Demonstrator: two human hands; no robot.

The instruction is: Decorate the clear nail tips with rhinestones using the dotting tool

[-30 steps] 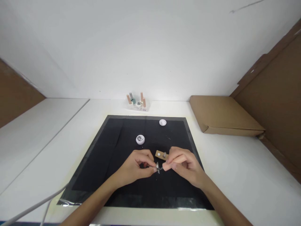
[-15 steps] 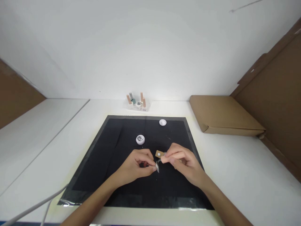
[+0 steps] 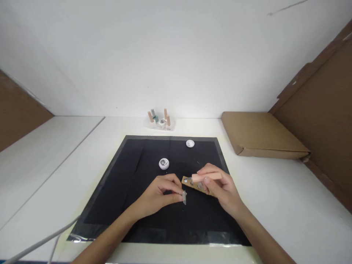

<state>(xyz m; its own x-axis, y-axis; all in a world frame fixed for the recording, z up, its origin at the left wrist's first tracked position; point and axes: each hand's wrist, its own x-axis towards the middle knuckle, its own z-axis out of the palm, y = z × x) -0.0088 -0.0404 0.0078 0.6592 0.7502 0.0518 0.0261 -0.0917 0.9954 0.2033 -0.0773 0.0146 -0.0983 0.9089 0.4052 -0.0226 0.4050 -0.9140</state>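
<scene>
My left hand point(image 3: 162, 192) pinches a small greyish, shiny piece point(image 3: 184, 198) between thumb and fingertips; its exact kind is too small to tell. In my right hand point(image 3: 222, 189) is a nail polish brush point(image 3: 206, 177), held by its peach cap handle with the bristle end pointing left. Under that brush tip lies a tan cardboard strip point(image 3: 195, 185) bearing a white dot and silvery smears, partly hidden by my right fingers. Farther back on the black mat point(image 3: 115, 198) sits a small round white pot point(image 3: 164, 164) with silvery stuff inside.
A white round lid point(image 3: 190, 143) lies near the mat's far edge. Behind the mat a clear tray point(image 3: 155, 127) holds several nail polish bottles. To the right is a flat brown cardboard box point(image 3: 264, 134). A grey cable point(image 3: 41, 244) runs along the lower left.
My right hand has lifted the brush away from the small piece, up and right, over the cardboard strip, more of which now shows. My left hand stays in place.
</scene>
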